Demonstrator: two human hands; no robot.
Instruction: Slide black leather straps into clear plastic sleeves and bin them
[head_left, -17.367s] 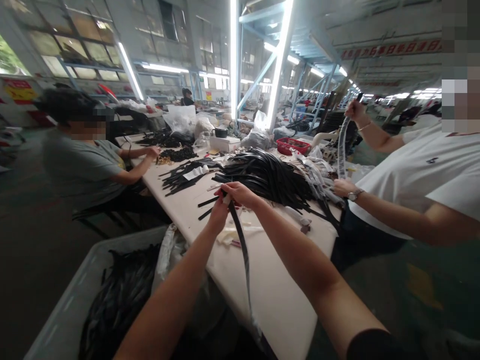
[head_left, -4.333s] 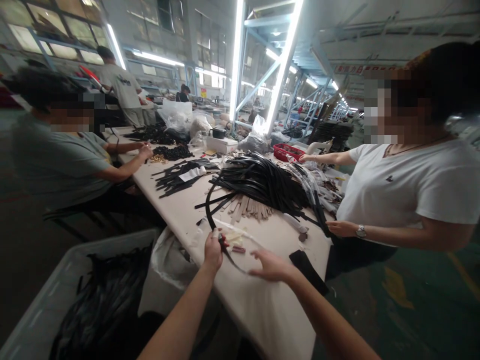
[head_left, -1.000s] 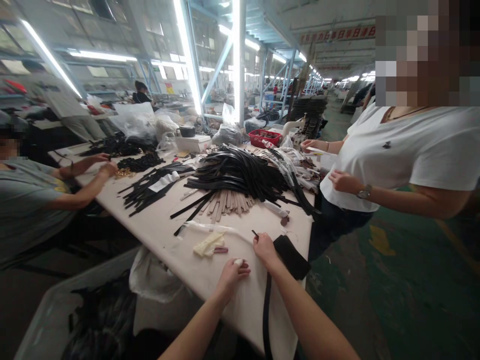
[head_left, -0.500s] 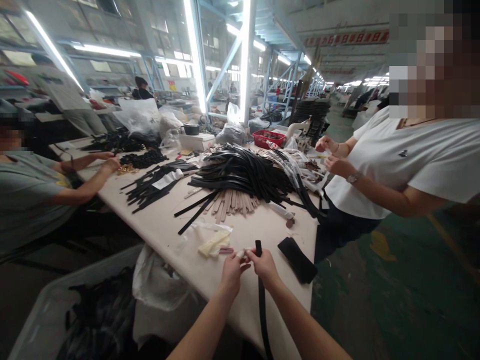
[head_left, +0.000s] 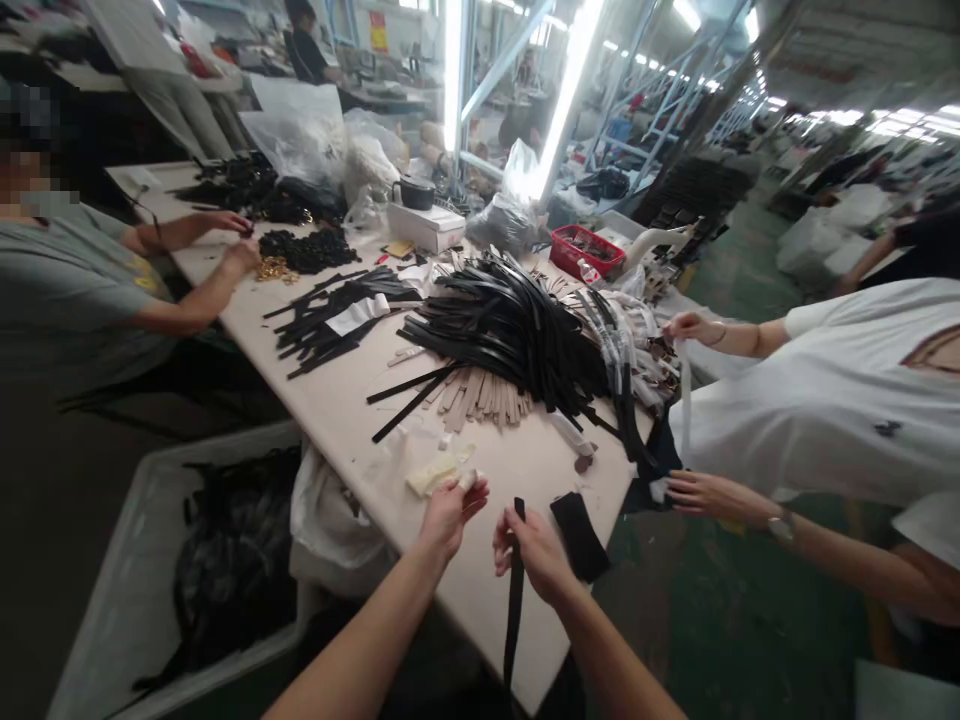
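Black strap [head_left: 514,600], one: hanging from right hand [head_left: 534,550], upper end protruding above knuckles, over near end of table [head_left: 322,400]. Right hand: forearm extended forward, fingers curled, gripping strap. Left hand [head_left: 448,518]: apart, fingers loosely bent; white piece [head_left: 469,480] at fingertips, held or wrapped, cannot tell. Beyond: heap of black straps [head_left: 517,330].

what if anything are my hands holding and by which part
Your right hand holds a black strap near its upper end. Whether your left hand grips the white bit at its fingertips cannot be told.
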